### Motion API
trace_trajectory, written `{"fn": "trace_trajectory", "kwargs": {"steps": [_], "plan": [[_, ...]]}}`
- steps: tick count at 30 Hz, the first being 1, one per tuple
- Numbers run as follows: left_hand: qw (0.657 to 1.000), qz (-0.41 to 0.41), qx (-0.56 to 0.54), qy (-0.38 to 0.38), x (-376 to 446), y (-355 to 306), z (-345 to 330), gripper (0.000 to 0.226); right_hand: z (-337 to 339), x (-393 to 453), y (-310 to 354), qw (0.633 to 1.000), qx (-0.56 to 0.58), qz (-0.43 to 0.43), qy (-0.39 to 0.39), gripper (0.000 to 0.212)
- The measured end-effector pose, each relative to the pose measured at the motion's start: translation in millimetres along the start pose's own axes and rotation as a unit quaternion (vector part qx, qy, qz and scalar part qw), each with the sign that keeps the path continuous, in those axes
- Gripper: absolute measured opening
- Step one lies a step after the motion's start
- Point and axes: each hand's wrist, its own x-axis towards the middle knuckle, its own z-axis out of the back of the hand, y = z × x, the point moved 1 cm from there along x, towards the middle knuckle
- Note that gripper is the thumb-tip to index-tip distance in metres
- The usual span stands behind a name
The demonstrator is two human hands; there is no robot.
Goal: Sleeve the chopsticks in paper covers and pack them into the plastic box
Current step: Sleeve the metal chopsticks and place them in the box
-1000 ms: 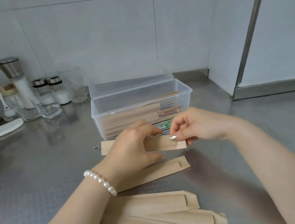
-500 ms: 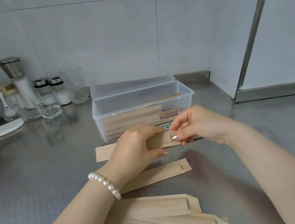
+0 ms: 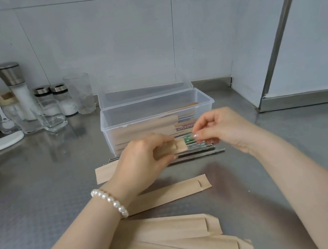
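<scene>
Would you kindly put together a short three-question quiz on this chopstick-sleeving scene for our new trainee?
1. True or false: the plastic box already holds sleeved chopsticks and its lid is open.
2. Which hand grips the paper sleeve being filled? A) left hand B) right hand C) neither
3. Fill in: the loose metal chopsticks lie on the counter directly in front of the ____.

Key
1. True: brown sleeves show through the clear wall, and the lid stands behind.
2. A; the right hand pinches the patterned chopstick end at the sleeve's mouth.
3. Plastic box.
</scene>
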Motion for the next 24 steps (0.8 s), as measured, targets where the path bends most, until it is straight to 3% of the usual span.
{"fn": "trace_trajectory", "kwargs": {"steps": [3,6,9,11,17,20,24], "plan": [[0.998,0.048,0.01,-0.028,2.7,9.0,10.3,0.034,22.0,4.7,-7.1,0.986,-0.144,0.033,-0.078,0.025],[0.996,0.081,0.023,-0.03,4.3,15.3,15.4,0.035,27.8,8.6,-18.0,0.968,-0.25,0.014,-0.013,0.027],[0.995,0.098,0.024,-0.024,4.4,19.3,14.6,0.036,23.2,10.2,-24.2,0.963,-0.266,0.004,0.033,0.018],[0.994,0.101,0.022,-0.02,4.5,20.4,14.7,0.036,19.4,11.6,-25.3,0.963,-0.268,0.015,0.025,0.01],[0.993,0.112,0.023,-0.025,5.4,24.0,14.9,0.035,3.2,19.1,-33.9,0.932,-0.357,0.057,-0.004,0.024],[0.994,0.105,0.018,-0.008,4.7,22.2,12.1,0.034,8.6,18.4,-29.5,0.934,-0.35,0.062,-0.04,0.011],[0.996,0.082,0.013,0.03,4.3,20.2,7.3,0.034,14.0,15.3,-27.9,0.945,-0.326,0.029,0.015,0.008]]}}
